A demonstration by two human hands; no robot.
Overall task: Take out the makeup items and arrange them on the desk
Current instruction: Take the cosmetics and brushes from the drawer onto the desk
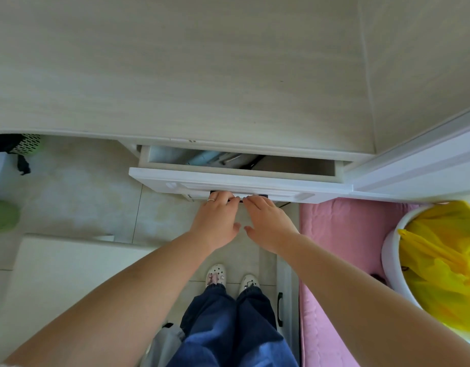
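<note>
Nearby, a yellow-lined bin (437, 263) flanks the drawer (239, 185).

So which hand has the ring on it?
The left hand: a ring shows on one finger at the drawer handle. The right hand beside it is bare.

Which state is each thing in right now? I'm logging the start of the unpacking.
White desk drawer: pulled partly open, contents only half visible.
Dark drawer handle: fingers of both hands on it.
Left hand: fingers curled on the handle.
Right hand: fingers curled on the handle.
Pale wood-grain desk top: no makeup items on it yet.
White bin with yellow bag: open-topped, lined.
</note>
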